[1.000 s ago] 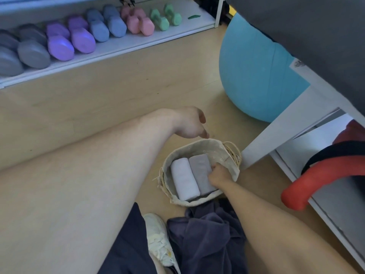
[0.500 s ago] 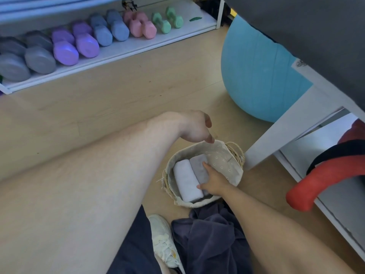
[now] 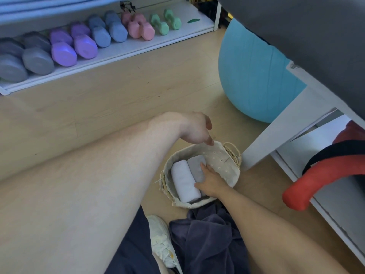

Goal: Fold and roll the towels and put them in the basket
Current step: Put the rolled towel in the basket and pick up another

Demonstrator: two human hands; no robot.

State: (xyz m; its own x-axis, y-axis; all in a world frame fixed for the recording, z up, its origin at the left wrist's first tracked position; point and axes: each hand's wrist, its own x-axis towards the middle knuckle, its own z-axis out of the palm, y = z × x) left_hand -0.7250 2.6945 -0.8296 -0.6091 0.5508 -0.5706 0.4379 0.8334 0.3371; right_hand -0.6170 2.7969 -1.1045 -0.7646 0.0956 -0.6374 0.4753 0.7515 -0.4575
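A round woven basket with a pale dotted liner stands on the wooden floor. Inside it lie two rolled towels side by side: a white towel on the left and a grey towel on the right. My right hand rests flat on the grey roll, fingers fairly straight, and hides its near half. My left hand hangs over the basket's far rim, a fingertip touching the liner edge. A crumpled dark purple towel lies on the floor just in front of the basket.
A white bench leg stands just right of the basket, with a red padded bar beyond it. A blue exercise ball sits behind. A low white shelf with several coloured dumbbells lines the far side. My white shoe is at the bottom.
My right hand has opened from a fist at the grey roll's right side and now lies flat on top of it. My left hand dropped to the basket's far rim.
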